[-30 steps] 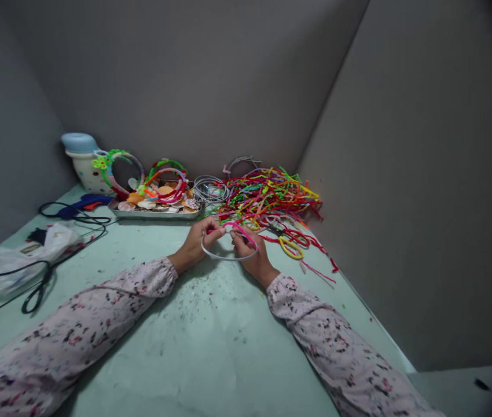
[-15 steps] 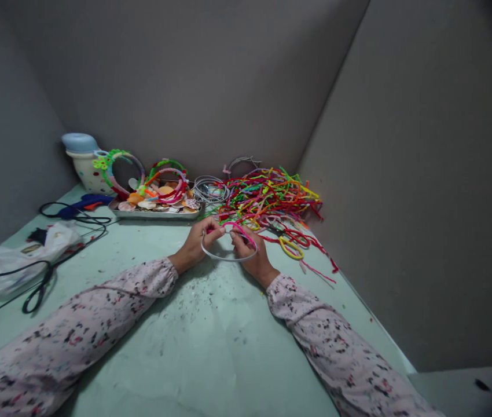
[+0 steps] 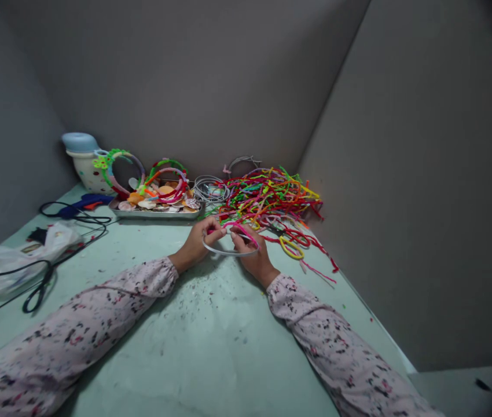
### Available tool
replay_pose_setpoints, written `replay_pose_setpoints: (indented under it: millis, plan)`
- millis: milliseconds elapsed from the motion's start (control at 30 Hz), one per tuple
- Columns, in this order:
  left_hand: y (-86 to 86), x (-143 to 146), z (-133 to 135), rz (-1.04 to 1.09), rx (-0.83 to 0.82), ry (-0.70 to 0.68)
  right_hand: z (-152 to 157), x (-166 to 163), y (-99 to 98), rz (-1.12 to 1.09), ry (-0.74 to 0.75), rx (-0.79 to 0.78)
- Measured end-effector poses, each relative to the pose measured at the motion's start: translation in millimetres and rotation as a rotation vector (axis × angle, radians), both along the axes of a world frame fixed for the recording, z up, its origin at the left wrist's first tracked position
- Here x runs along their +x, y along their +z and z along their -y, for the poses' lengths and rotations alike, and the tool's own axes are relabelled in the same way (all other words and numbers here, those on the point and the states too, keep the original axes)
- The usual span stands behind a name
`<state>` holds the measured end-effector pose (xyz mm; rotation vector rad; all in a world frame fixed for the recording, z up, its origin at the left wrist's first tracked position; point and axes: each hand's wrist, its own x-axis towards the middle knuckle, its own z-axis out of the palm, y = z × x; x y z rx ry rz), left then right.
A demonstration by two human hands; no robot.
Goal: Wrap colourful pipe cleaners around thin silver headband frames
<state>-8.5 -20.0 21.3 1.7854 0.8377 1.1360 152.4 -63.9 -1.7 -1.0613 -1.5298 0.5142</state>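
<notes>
Between my two hands is a thin grey-white headband [image 3: 225, 253], its curve facing me. My left hand [image 3: 201, 238] pinches it at its far left side. A bright pink pipe cleaner [image 3: 246, 233] runs from the far part of the band over my right hand [image 3: 252, 253]. The right fingers are closed at the band beside the left fingertips, where the pink strand meets it. My fingers partly hide how the strand goes round the band.
Behind my hands stands a metal tray [image 3: 159, 215] of shells with coloured headbands. A heap of pipe cleaners [image 3: 272, 194] and yellow-handled scissors [image 3: 292, 248] lie right. A plastic bag [image 3: 33, 258], black cable [image 3: 48, 278], blue glue gun [image 3: 83, 204] and lidded container [image 3: 87, 165] are left.
The near curve of the headband has tilted up a little and looks flatter. Both hands stay in nearly the same place, with the pink pipe cleaner still at the band.
</notes>
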Motion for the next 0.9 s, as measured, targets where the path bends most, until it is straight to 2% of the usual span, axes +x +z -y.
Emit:
replay_pose_setpoints:
  millis: [267,667,900]
  plan:
    - [-2.5,0.7,-1.4,0.008,-0.018,-0.039,2.2,5.2,5.0,0.128,0.01,0.048]
    - [-2.2,0.5,-1.6,0.003,-0.024,-0.048,6.4,-1.2,7.8,0.025,-0.007,0.005]
    - [-0.7,0.1,-0.2,0.004,0.005,-0.007,0.5,0.2,1.8,-0.001,-0.014,-0.039]
